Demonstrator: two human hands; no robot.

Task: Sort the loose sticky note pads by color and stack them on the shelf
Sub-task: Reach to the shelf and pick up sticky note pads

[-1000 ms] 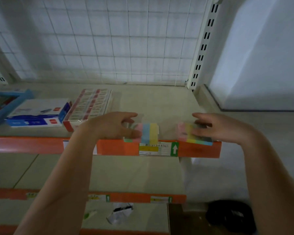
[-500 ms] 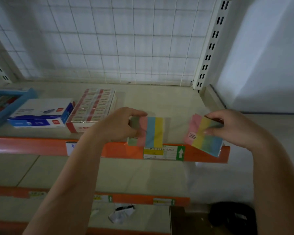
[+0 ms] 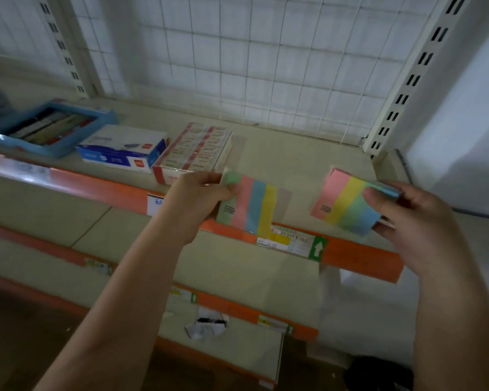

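The left hand point(image 3: 201, 193) pinches one striped sticky note pad point(image 3: 247, 206) by its left edge, fingers curled round it, just above the shelf point(image 3: 294, 162) front edge. The right hand point(image 3: 415, 221) grips a second pad point(image 3: 347, 204) (tilted, pink stripe leftmost) between thumb and fingers, to the right. A red-and-white box point(image 3: 194, 149) sits farther left on the shelf.

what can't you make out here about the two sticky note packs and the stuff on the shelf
- Head view: small print on the left pack and right pack is too small and blurred.
- Right pack's far edge: covered by the right hand fingers.
- Left pack's green end: partly under the left hand grip.
- Blue tray contents: dim, blurred.
- Price label on the shelf edge: unreadable.
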